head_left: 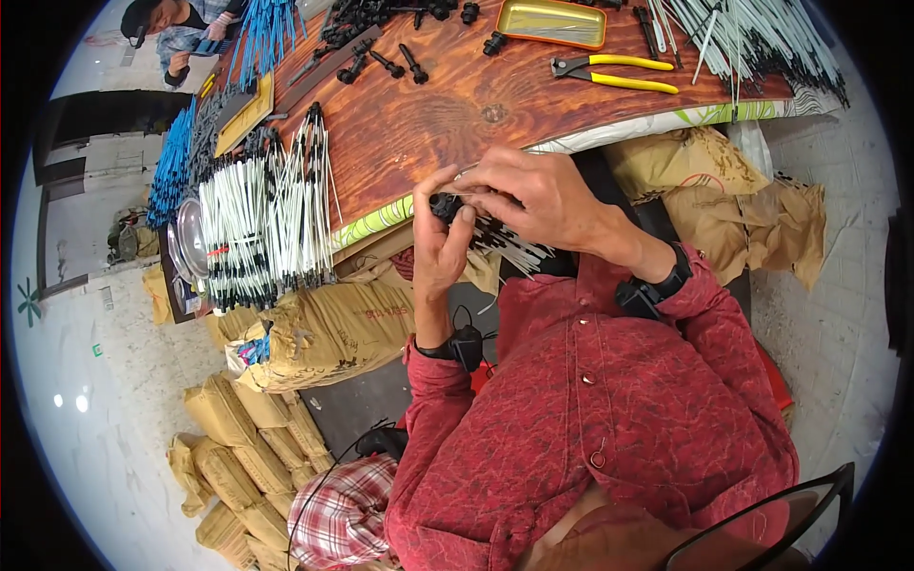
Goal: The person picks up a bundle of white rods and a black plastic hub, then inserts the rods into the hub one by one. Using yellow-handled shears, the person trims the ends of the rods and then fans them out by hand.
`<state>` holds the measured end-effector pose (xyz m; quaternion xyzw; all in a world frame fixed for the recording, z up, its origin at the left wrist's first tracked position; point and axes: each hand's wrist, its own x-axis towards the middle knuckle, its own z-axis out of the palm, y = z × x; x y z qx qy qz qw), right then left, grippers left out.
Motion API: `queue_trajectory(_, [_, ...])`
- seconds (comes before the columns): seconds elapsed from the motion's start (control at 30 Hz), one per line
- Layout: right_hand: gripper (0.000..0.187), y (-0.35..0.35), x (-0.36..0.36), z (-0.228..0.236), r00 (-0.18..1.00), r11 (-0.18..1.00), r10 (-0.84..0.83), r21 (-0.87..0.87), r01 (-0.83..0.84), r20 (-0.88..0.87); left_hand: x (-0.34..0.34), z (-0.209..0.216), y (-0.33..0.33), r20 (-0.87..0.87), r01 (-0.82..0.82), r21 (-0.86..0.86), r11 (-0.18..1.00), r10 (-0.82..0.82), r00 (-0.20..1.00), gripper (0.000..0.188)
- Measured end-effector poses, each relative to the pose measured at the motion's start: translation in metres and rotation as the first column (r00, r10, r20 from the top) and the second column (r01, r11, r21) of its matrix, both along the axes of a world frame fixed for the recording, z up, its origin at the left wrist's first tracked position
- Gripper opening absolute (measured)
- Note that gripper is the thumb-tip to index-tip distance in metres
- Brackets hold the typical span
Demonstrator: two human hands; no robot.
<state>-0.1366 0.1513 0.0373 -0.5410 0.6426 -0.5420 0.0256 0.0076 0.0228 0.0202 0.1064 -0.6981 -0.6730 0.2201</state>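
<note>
My left hand (440,246) is closed around a bundle of white cables with black ends (505,243), held in front of my chest at the near edge of the wooden table (428,124). My right hand (533,195) rests on top of the bundle's black end, fingers pinching a small black connector (446,205) there. The cable tails fan out to the right below my right wrist. Both forearms wear red sleeves and black wrist bands.
A heap of white black-tipped cables (262,224) lies at the table's left, blue cables (176,162) beyond it. Yellow-handled pliers (614,71), a yellow tray (552,21), loose black connectors (381,62) and more white cables (752,38) sit farther back. Tan sacks (314,333) are stacked below. Another person (181,29) is at far left.
</note>
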Motion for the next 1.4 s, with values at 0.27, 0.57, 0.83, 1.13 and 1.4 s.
queue_trajectory(0.27, [0.016, 0.002, -0.002, -0.009, 0.998, 0.999, -0.032, -0.033, 0.030, -0.054, -0.006, -0.003, 0.006, 0.013, -0.017, 0.003, 1.000, 0.017, 1.000, 0.036])
queue_trajectory(0.57, [0.011, 0.007, -0.002, 0.009, 0.987, 0.992, -0.099, -0.095, 0.087, -0.129, -0.008, -0.005, 0.004, 0.055, 0.005, -0.106, 0.994, 0.001, 0.998, 0.033])
queue_trajectory(0.83, [0.012, 0.000, -0.014, -0.004, 0.996, 0.999, 0.022, -0.027, -0.019, 0.089, -0.010, 0.001, 0.006, 0.038, 0.067, 0.056, 0.996, -0.069, 0.997, 0.037])
queue_trajectory(1.13, [0.017, 0.012, -0.014, -0.006, 0.948, 0.970, 0.239, -0.010, -0.243, 0.208, 0.001, -0.002, -0.006, -0.011, 0.127, -0.096, 0.987, -0.129, 0.992, 0.048])
queue_trajectory(1.4, [0.009, 0.007, -0.011, -0.012, 0.994, 0.993, 0.085, -0.073, -0.090, -0.066, 0.000, -0.001, -0.003, 0.020, 0.134, -0.071, 0.988, -0.133, 0.991, 0.044])
